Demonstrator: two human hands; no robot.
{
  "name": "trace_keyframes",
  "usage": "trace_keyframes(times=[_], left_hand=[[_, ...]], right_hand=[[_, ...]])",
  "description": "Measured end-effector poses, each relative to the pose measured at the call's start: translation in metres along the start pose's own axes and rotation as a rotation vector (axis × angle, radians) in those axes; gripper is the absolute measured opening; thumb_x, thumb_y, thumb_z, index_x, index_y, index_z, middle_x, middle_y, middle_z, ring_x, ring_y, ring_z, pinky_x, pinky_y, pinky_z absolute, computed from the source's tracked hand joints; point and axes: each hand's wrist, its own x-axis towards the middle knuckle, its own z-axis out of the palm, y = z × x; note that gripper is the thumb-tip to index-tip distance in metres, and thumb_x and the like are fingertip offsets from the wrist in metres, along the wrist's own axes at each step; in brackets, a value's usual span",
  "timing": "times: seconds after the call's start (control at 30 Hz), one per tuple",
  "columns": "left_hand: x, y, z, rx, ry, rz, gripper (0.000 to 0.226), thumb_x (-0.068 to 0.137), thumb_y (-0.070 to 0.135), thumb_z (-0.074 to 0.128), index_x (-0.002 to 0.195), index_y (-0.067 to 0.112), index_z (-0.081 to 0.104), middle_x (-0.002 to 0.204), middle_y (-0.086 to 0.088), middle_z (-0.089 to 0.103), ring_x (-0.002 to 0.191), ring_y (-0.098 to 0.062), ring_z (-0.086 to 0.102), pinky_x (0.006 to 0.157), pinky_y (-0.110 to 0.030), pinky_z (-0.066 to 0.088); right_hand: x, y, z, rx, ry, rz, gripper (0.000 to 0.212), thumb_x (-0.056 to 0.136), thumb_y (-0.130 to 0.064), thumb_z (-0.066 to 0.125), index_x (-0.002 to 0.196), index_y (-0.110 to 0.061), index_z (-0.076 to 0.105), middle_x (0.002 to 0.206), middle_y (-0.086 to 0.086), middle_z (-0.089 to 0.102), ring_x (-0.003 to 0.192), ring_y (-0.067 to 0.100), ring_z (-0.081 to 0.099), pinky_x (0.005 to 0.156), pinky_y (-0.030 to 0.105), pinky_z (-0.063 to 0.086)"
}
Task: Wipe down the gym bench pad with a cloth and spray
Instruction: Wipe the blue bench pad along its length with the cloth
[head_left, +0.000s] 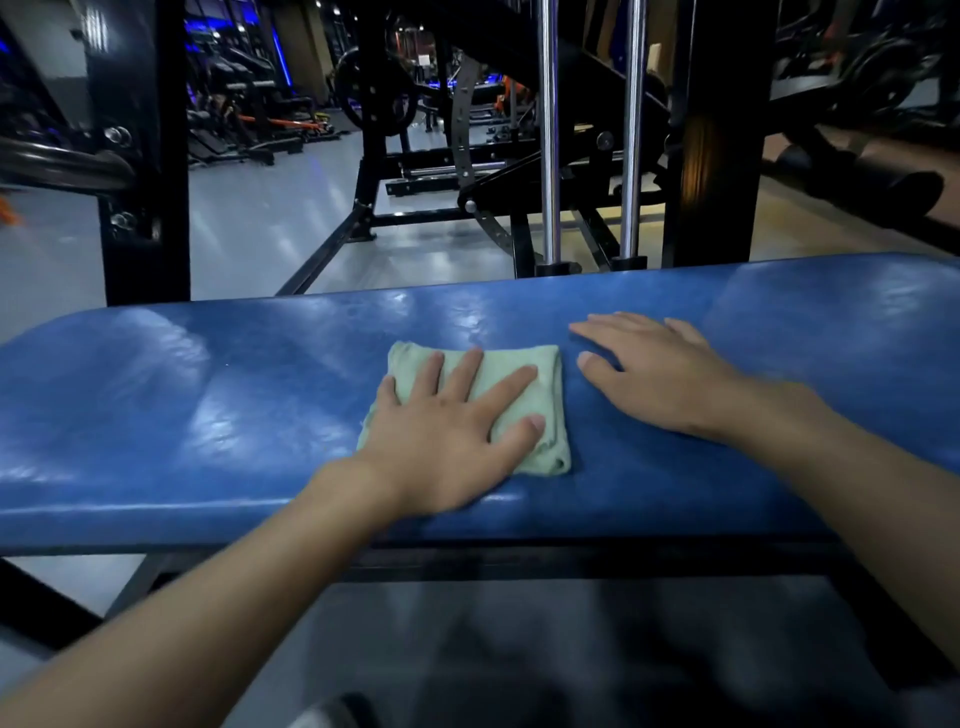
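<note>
A long blue bench pad (208, 405) runs across the view from left to right, its surface shiny with light patches. A folded pale green cloth (540, 364) lies on the middle of the pad. My left hand (447, 436) lies flat on the cloth with fingers spread and straight, pressing it onto the pad. My right hand (660, 374) rests palm down on the bare pad just right of the cloth, fingers straight. No spray bottle is in view.
Behind the pad stands a black rack frame (145, 208) with two chrome guide rods (549, 156). More gym machines (249, 114) stand further back on the grey floor (291, 218). The bench's dark frame (519, 564) runs under the pad's near edge.
</note>
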Motion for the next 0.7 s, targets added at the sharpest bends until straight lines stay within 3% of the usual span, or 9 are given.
trace_keyframes(times=[0.1, 0.43, 0.7], left_hand=[[0.040, -0.013, -0.002, -0.002, -0.005, -0.019, 0.062, 0.087, 0.078, 0.010, 0.146, 0.064, 0.000, 0.167, 0.009, -0.001, 0.152, -0.025, -0.002, 0.117, -0.062, 0.003], [0.184, -0.052, -0.023, -0.015, -0.044, -0.141, 0.065, 0.087, 0.078, 0.012, 0.148, 0.060, 0.003, 0.167, 0.006, 0.006, 0.153, -0.030, 0.003, 0.114, -0.068, 0.005], [0.117, -0.039, -0.012, -0.005, -0.033, -0.090, 0.060, 0.092, 0.074, 0.012, 0.149, 0.060, -0.001, 0.167, 0.005, -0.002, 0.153, -0.028, -0.004, 0.118, -0.061, 0.000]], right_hand=[[0.001, -0.007, 0.014, -0.003, -0.046, -0.016, 0.055, 0.101, -0.053, 0.020, 0.154, -0.040, 0.018, 0.164, -0.014, 0.009, 0.151, 0.006, 0.001, 0.121, 0.048, -0.002], [0.002, -0.006, 0.018, -0.034, -0.029, -0.017, 0.055, 0.099, -0.056, 0.017, 0.153, -0.042, 0.017, 0.164, -0.016, 0.005, 0.150, 0.005, -0.003, 0.121, 0.047, -0.002], [0.002, -0.007, 0.018, -0.040, -0.033, -0.007, 0.057, 0.098, -0.057, 0.016, 0.153, -0.043, 0.015, 0.165, -0.015, 0.004, 0.150, 0.005, -0.003, 0.121, 0.047, -0.003]])
